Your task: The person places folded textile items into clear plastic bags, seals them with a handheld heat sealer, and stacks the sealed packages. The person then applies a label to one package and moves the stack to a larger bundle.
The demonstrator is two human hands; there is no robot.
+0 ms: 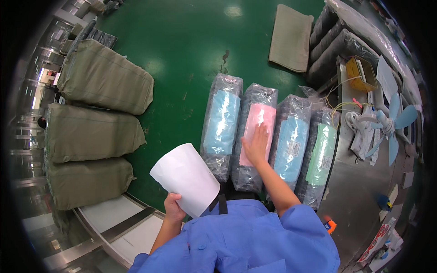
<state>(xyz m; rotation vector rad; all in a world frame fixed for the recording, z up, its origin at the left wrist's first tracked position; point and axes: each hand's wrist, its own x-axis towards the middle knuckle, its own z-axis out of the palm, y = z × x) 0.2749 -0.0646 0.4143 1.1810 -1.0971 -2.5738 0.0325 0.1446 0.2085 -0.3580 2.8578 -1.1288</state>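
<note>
My left hand (174, 207) grips the lower edge of a curved sheet of white paper (187, 177). With fingers spread, my right hand (256, 145) lies flat on the pink piece (258, 117) under the clear plastic of a wrapped bundle (247, 177). Left of it stands a bundle with a light blue piece (223, 123). To its right are another with a light blue piece (290, 146) and one with a green piece (321, 153); both bear small printed labels. The dark contents of the bundles show through the plastic.
Several tan woven-wrapped bales (106, 76) line the left side. A folded tan sheet (291, 39) lies on the green floor beside dark plastic-wrapped bundles (341, 47). On the metal table (344, 184) at right are a fan with blue blades (391, 123), a yellow box (356, 75) and an orange tape measure (330, 226).
</note>
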